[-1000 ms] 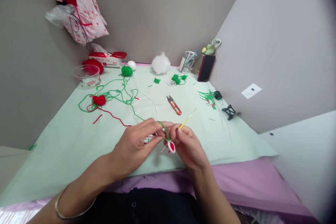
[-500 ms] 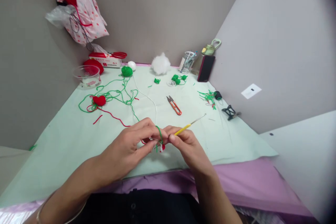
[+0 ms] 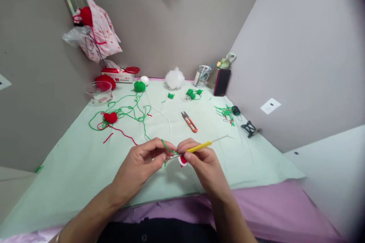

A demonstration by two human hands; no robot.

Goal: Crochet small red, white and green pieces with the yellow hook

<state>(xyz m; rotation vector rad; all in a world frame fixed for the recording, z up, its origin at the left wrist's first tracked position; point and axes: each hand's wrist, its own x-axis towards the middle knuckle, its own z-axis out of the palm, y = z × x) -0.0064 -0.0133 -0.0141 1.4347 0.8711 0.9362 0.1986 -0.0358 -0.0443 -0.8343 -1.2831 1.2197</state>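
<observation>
My left hand (image 3: 139, 165) is closed in a pinch on green yarn (image 3: 164, 145), which loops over its index finger. In my right hand (image 3: 207, 165) is a crochet hook (image 3: 201, 146) with a yellow handle; one metal end points to the upper right, the other towards my left fingertips. A small red and white crochet piece (image 3: 183, 160) hangs by my right thumb, partly covered by the fingers. Green, red and white strands run from behind my left hand across the table. Exactly where the hook's near tip meets the yarn is too small to make out.
Orange thread snips (image 3: 189, 122) lie beyond my hands. Left stand a red heart-shaped piece (image 3: 110, 117), a green yarn ball (image 3: 139, 86) and a clear tub (image 3: 99, 93). White stuffing (image 3: 175, 78), a pen cup (image 3: 202, 76) and a phone (image 3: 222, 82) are at the back.
The view has tilted up slightly. The red and white piece has shifted right to my right thumb, and the hook lies flatter. The green yarn slants from my left index finger towards it.
</observation>
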